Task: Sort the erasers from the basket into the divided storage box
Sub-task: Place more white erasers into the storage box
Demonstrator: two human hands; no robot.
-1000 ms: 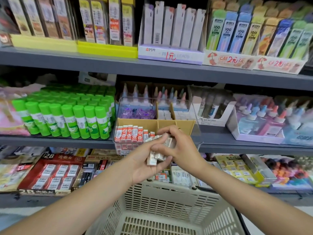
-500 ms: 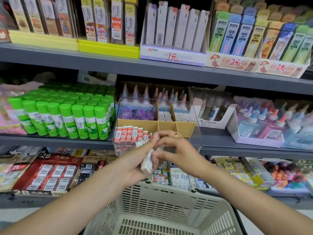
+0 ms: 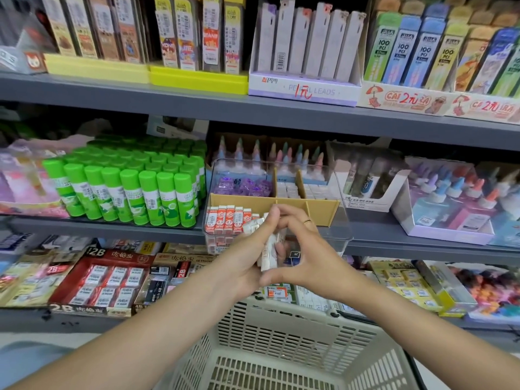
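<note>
**A:** What is being shown at the centre?

**B:** Two bare forearms are being extended from the bottom corners toward a shop shelf. The left hand (image 3: pixel 239 260) and the right hand (image 3: pixel 305 257) are being held together in front of a clear divided storage box (image 3: pixel 342 220). A small stack of white wrapped erasers (image 3: pixel 269 250) is being gripped between them: the left fingers are being curled around the stack from the left, and the right thumb and fingers are being pinched against it from the right. A ring (image 3: pixel 307 221) is being worn on the right hand.

**A:** Where is the box being kept?

**B:** It is being kept on the middle grey shelf (image 3: pixel 112 228), overhanging the shelf's front edge. Its front left compartment is being filled with a row of upright red-and-white erasers (image 3: pixel 228 219). Purple items (image 3: pixel 243 187) are being held in the rear left compartment, and pale ones in the rear middle and right. Tan dividers (image 3: pixel 320 212) are being used between the sections. The stack in the hands is being held just in front of the front row, not yet inside a compartment.

**A:** And the basket?

**B:** A beige slotted basket (image 3: pixel 281 347) is being seen directly below the hands; its contents cannot be told. Green glue sticks (image 3: pixel 126 192) are being displayed to the left of the box.
</note>
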